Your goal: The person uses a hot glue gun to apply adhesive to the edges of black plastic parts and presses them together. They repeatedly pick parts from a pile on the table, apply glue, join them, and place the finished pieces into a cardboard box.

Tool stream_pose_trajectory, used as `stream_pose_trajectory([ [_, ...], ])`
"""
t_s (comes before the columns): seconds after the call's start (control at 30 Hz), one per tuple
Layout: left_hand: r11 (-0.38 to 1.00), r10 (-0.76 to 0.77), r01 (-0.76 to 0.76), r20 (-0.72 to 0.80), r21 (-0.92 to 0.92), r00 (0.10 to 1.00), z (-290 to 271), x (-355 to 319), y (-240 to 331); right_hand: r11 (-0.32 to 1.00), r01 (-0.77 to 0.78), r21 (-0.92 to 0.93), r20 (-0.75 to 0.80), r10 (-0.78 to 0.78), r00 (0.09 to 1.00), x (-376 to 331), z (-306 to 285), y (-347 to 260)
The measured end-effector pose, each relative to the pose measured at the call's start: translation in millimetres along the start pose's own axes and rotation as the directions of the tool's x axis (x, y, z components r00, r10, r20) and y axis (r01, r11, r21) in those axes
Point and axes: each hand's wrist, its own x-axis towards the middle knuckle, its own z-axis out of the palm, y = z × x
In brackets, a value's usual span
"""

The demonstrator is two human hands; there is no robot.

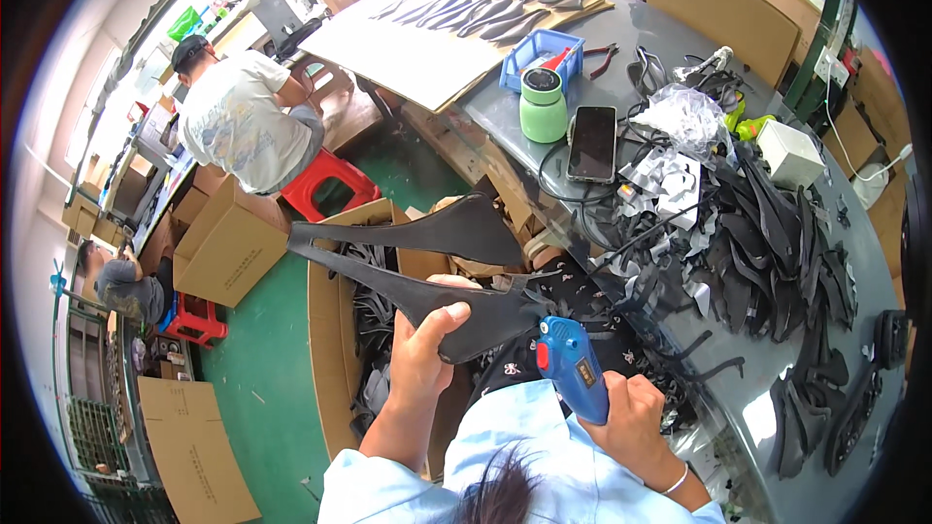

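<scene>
My left hand [427,347] grips a black forked piece [427,303], shaped like a split bicycle saddle cover, thumb on top. Its narrow joined end points left and its two wide lobes spread to the right. My right hand [631,419] is wrapped round a blue cordless hand tool [575,369] with a red button and a small display. The tool's tip is at the right edge of the nearer lobe, where a ragged dark strip of material sticks out. Whether the tip touches the piece is hard to make out.
Below stands an open cardboard box [335,369] with dark pieces inside. On the grey table [641,39] at right are a green bottle [544,112], phone [592,144], blue basket [524,50], scraps and black pieces [767,252]. Two people sit on red stools at left.
</scene>
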Motion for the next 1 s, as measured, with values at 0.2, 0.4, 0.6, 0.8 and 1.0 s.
stream_pose_trajectory([
  [0.2,0.987,0.009,-0.019,0.06,0.162,0.998,0.0,-3.9,-4.3,0.999,0.028,0.017,-0.01,-0.028,1.0,2.8,2.5,-3.3],
  [0.4,0.94,0.055,-0.049,-0.008,0.337,0.998,-15.0,-7.3,-30.3,0.992,0.045,0.115,-0.02,-0.043,0.999,6.9,12.7,-6.5],
  [0.6,0.985,-0.064,-0.037,-0.554,-0.168,0.83,-100.8,-17.8,-92.2,0.99,-0.138,0.012,0.016,0.137,0.99,0.0,12.2,0.2],
  [0.8,0.911,0.03,-0.4,-0.954,-0.096,0.299,-239.7,-53.9,-190.3,0.973,-0.23,0.025,0.06,0.228,0.972,-12.2,17.4,7.2],
  [1.0,0.858,-0.414,-0.253,-0.893,-0.447,0.176,-312.5,-129.7,-275.2,0.968,-0.25,0.025,0.117,0.246,0.962,-11.0,20.5,5.9],
])
